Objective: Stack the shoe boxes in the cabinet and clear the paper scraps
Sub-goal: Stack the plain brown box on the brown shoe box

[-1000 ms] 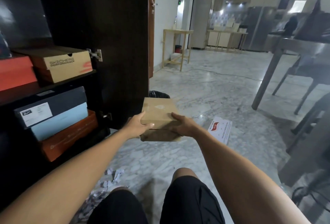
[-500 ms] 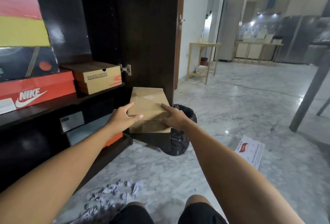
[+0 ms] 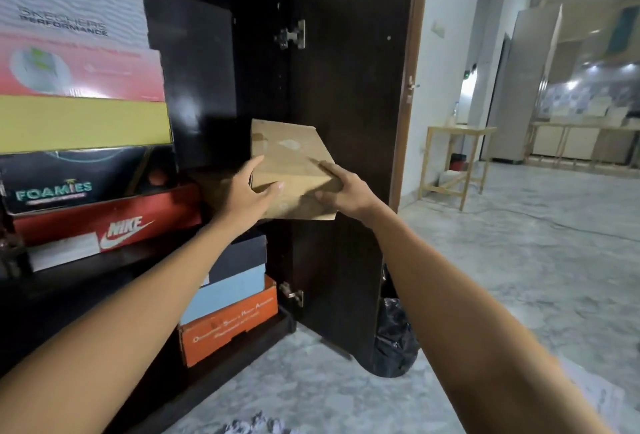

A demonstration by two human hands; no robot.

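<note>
A plain brown cardboard shoe box (image 3: 294, 163) is held up in front of the open cabinet (image 3: 207, 63), level with the upper shelf and just right of the tall stack there, close to the open cabinet door (image 3: 349, 104). It is gripped from both sides: the left hand (image 3: 247, 191) is curled round the near left corner with the thumb across the front face, and the right hand (image 3: 341, 188) clasps the near right edge, index finger laid along the lid and thumb underneath. The box is tilted, its far end raised. Behind the left hand another brown box appears to sit on the shelf, though most of it is hidden, so it cannot be told whether the held box touches it. For the step to be done well, the box should be levelled before it is pushed in, and its long sides squared with whatever lies beneath. The hinge (image 3: 292, 35) on the door side should be cleared, and the red Nike box (image 3: 114, 222) and the black Foamies box (image 3: 76, 181) should not be nudged, since the stack above them looks tall. The fingers under the right edge are best withdrawn last, once the weight is borne. Paper scraps (image 3: 256, 426) lie on the marble floor (image 3: 502, 278) at the bottom edge, not yet cleared, and a black bin bag (image 3: 394, 340) stands behind the door for them.
</note>
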